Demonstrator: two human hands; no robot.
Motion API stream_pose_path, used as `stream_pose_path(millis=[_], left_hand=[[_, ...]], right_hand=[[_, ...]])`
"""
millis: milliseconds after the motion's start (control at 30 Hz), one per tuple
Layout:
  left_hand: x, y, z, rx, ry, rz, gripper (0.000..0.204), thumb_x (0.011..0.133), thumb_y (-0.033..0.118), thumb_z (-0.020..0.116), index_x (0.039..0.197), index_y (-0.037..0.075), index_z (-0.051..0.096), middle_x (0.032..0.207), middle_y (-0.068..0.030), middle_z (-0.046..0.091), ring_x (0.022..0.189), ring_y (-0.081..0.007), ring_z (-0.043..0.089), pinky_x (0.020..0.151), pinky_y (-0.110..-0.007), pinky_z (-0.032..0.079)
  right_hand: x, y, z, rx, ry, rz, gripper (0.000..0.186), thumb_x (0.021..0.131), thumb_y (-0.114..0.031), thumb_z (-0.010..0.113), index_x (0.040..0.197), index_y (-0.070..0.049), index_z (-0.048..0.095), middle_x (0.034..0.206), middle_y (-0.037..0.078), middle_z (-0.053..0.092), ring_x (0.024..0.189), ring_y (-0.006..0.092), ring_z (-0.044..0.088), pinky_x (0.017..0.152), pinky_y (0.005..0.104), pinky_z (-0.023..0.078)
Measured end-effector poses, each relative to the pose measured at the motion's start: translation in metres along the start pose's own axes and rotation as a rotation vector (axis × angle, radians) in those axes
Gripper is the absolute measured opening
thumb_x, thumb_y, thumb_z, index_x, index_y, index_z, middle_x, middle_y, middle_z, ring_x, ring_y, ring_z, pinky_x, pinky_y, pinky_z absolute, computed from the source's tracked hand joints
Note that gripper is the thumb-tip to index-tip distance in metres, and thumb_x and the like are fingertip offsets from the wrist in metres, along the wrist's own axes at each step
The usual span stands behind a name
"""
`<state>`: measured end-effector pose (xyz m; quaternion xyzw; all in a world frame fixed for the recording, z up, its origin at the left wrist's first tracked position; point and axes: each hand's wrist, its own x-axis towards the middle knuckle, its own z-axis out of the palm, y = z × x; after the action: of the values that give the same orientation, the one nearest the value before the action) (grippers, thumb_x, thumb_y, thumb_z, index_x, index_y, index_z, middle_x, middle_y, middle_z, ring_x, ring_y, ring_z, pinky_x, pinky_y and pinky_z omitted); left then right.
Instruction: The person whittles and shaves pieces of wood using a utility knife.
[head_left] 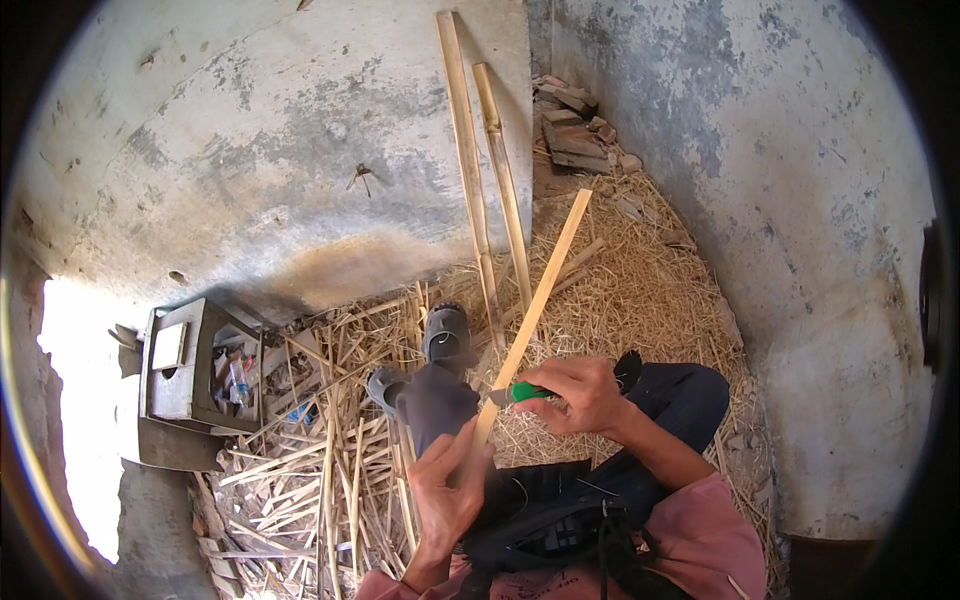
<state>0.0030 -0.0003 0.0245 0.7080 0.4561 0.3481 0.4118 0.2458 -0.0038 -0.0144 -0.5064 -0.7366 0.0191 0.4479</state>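
Observation:
My left hand (448,487) is closed around the lower end of a long, flat bamboo strip (541,292), which slants up and away to the right across my lap. In my right hand (580,392) is a green-handled knife (527,391), gripped by its handle. Its short blade lies against the strip a little above my left fingers. Most of the blade's edge is too small to make out.
Split bamboo pieces (290,490) litter the floor at left; shavings (650,270) heap at right. Two long bamboo lengths (466,150) lean on the far wall. An open-fronted wooden box (178,370) stands at left, and broken bricks (575,140) fill the corner. My shoes (445,335) are ahead.

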Motion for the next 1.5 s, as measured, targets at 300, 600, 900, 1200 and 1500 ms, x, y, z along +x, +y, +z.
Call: stream_pose_path(millis=[300, 600, 900, 1200, 1500], left_hand=[[-0.002, -0.005, -0.002, -0.038, -0.041, -0.036, 0.039, 0.092, 0.001, 0.078, 0.13, -0.004, 0.074, 0.078, -0.0034, 0.059, 0.07, -0.0102, 0.052, 0.062, -0.028, 0.039], [-0.033, -0.03, -0.008, -0.193, -0.127, -0.167, 0.036, 0.095, 0.004, 0.078, 0.129, -0.005, 0.074, 0.079, 0.0006, 0.058, 0.072, -0.0079, 0.05, 0.064, -0.026, 0.038], [-0.041, -0.041, -0.022, -0.194, -0.148, -0.184, 0.032, 0.096, 0.004, 0.077, 0.126, -0.007, 0.075, 0.081, -0.0001, 0.061, 0.074, -0.0074, 0.053, 0.065, -0.026, 0.038], [-0.045, -0.045, -0.023, -0.292, -0.181, -0.262, 0.036, 0.098, 0.008, 0.078, 0.131, -0.005, 0.074, 0.083, 0.0, 0.06, 0.075, -0.0071, 0.051, 0.065, -0.025, 0.037], [-0.046, -0.048, -0.034, -0.263, -0.2, -0.255, 0.036, 0.1, 0.013, 0.076, 0.131, -0.006, 0.074, 0.081, -0.0001, 0.06, 0.068, -0.0064, 0.051, 0.059, -0.025, 0.036]], right_hand=[[0.001, 0.004, -0.004, -0.041, 0.017, -0.013, 0.028, 0.09, -0.035, 0.085, 0.102, -0.01, 0.077, 0.087, 0.005, 0.077, 0.065, 0.023, 0.074, 0.056, 0.035, 0.056], [0.012, 0.03, -0.039, -0.151, 0.145, 0.189, 0.028, 0.095, -0.034, 0.082, 0.101, -0.007, 0.077, 0.083, 0.009, 0.076, 0.063, 0.0209, 0.073, 0.055, 0.0337, 0.054], [0.016, 0.048, -0.047, -0.151, 0.165, 0.213, 0.029, 0.098, -0.033, 0.079, 0.101, -0.005, 0.077, 0.082, 0.009, 0.076, 0.061, 0.0216, 0.07, 0.055, 0.035, 0.052], [0.022, 0.062, -0.067, -0.229, 0.142, 0.301, 0.03, 0.099, -0.035, 0.078, 0.103, -0.005, 0.078, 0.078, 0.009, 0.074, 0.059, 0.0207, 0.068, 0.055, 0.0344, 0.05], [0.019, 0.093, -0.08, -0.24, 0.381, 0.495, 0.04, 0.106, -0.039, 0.069, 0.111, 0.0, 0.077, 0.084, 0.013, 0.076, 0.072, 0.0216, 0.07, 0.068, 0.0372, 0.053]])
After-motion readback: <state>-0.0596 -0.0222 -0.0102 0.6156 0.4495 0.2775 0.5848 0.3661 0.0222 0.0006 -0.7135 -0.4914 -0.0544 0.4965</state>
